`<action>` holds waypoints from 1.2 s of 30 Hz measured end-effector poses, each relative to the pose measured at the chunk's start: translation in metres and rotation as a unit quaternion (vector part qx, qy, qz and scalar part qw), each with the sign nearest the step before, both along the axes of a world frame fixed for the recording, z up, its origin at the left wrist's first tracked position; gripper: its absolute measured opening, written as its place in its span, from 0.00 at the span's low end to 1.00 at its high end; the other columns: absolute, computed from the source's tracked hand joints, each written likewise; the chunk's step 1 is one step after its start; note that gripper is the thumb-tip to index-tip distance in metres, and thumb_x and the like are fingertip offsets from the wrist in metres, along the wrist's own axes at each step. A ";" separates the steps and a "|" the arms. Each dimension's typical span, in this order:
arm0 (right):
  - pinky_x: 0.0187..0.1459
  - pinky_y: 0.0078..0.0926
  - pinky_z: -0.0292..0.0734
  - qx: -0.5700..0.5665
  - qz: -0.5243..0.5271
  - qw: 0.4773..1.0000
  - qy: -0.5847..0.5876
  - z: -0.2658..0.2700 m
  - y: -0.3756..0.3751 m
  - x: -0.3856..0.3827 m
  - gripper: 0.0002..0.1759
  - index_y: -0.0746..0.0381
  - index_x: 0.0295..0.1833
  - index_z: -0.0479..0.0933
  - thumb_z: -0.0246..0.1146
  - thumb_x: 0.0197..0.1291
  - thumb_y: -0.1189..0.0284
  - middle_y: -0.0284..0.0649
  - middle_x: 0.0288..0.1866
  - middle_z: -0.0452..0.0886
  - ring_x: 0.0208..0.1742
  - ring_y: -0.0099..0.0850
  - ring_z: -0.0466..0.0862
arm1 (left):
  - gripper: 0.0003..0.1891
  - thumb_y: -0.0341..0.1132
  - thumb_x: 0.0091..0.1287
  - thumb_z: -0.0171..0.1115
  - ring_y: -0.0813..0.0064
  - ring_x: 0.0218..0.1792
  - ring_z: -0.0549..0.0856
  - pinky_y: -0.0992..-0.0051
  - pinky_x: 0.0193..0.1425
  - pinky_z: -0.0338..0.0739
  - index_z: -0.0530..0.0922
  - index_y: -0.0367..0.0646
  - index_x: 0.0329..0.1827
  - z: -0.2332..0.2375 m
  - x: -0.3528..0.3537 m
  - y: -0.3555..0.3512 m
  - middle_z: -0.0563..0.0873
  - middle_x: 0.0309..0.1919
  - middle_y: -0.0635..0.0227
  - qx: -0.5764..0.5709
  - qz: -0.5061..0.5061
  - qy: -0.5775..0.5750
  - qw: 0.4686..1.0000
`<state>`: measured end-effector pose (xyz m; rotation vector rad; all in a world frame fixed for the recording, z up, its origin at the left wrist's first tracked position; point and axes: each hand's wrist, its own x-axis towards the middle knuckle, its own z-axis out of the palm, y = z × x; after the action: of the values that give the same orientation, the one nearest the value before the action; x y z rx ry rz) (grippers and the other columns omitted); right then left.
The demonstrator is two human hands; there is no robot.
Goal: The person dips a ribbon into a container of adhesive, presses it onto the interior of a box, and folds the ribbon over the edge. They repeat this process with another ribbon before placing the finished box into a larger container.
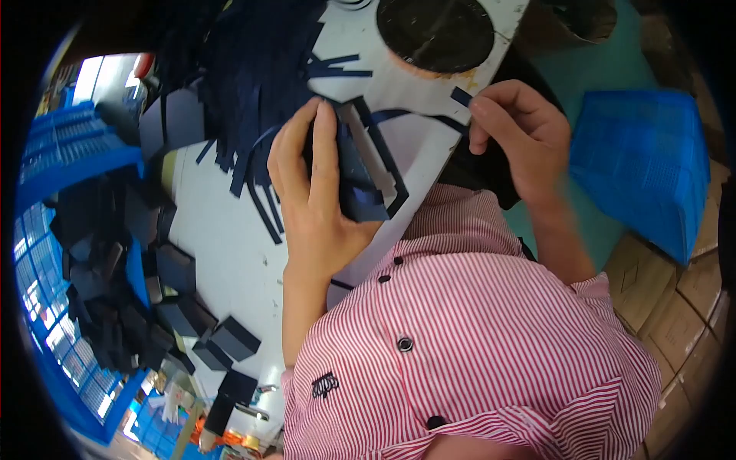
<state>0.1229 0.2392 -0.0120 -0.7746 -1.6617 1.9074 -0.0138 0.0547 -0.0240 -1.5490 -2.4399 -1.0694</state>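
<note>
My left hand (pixel 314 188) is wrapped over a small dark navy box (pixel 360 195) with a pale inner edge, held tilted above the white table. A narrow dark strip (pixel 414 114) runs from the box toward my right hand (pixel 525 130). Thumb and fingers of that hand pinch the strip near its end, which sticks out past the fingertips, just off the table edge. Part of the box is hidden beneath my left fingers. Beside that hand lies a large heap of loose dark strips (pixel 249 84).
A round black-topped pad (pixel 435 34) sits at the table's far edge. Several dark boxes (pixel 236 338) lie on the white table (pixel 230 264) and pile up at the left near blue crates (pixel 77 153). A blue bin (pixel 644 165) and cardboard cartons (pixel 644 280) stand at the right.
</note>
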 end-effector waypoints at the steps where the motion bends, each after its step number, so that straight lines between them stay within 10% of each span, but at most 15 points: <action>1: 0.32 0.14 0.73 -0.005 0.022 0.999 0.031 0.005 -0.004 0.000 0.05 0.69 0.40 0.80 0.64 0.65 0.76 0.34 0.27 0.81 0.27 0.18 0.78 | 0.60 0.35 0.34 0.84 0.54 0.67 0.71 0.64 0.68 0.70 0.61 0.44 0.77 0.000 -0.002 -0.003 0.67 0.68 0.56 0.007 0.004 0.002 1.000; 9: 0.37 0.16 0.76 0.112 0.251 0.962 -0.001 0.025 -0.024 -0.014 0.05 0.68 0.42 0.82 0.65 0.62 0.78 0.36 0.32 0.84 0.33 0.20 0.82 | 0.54 0.30 0.39 0.78 0.55 0.68 0.71 0.65 0.68 0.68 0.62 0.36 0.76 0.013 -0.013 -0.016 0.67 0.69 0.53 0.073 0.016 0.099 0.992; 36: 0.27 0.15 0.69 0.185 0.252 0.949 0.030 0.034 -0.050 -0.033 0.06 0.68 0.34 0.82 0.71 0.57 0.76 0.37 0.27 0.83 0.25 0.19 0.79 | 0.51 0.48 0.48 0.77 0.53 0.67 0.72 0.61 0.68 0.67 0.63 0.36 0.75 0.031 -0.026 -0.033 0.69 0.68 0.49 0.112 0.012 0.279 0.954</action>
<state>0.0899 0.1891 0.0217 -0.1439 -2.2454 1.8077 -0.0396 0.0216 0.0074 -1.4866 -1.8852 -0.7359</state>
